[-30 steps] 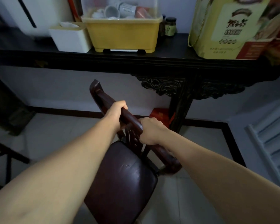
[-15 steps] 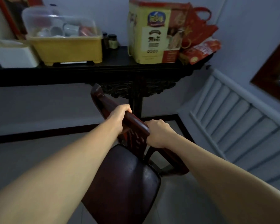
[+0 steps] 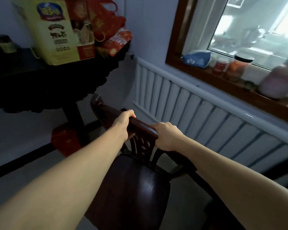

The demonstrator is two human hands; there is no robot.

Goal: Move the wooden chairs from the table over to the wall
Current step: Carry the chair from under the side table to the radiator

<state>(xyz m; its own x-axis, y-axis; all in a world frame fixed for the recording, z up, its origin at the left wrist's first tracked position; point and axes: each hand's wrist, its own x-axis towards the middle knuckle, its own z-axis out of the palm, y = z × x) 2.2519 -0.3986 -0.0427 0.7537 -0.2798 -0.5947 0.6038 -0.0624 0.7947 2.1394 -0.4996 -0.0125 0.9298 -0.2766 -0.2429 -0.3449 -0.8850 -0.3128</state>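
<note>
**A:** So which step were we on here?

**B:** Mid-carry, I'd say. We had the dark glossy wooden chair with the carved back [image 3: 131,185] at centre frame, our left hand [image 3: 123,126] and right hand [image 3: 166,138] both curled tight round its top rail. It sat just beside the white ribbed radiator [image 3: 206,117] under the brown-framed window [image 3: 175,35], right of the black carved console table [image 3: 56,82].

**A:** And next?

**B:** Probably swing it square to the wall and set it down, minding that radiator. We couldn't tell if the legs touched the floor.
</note>
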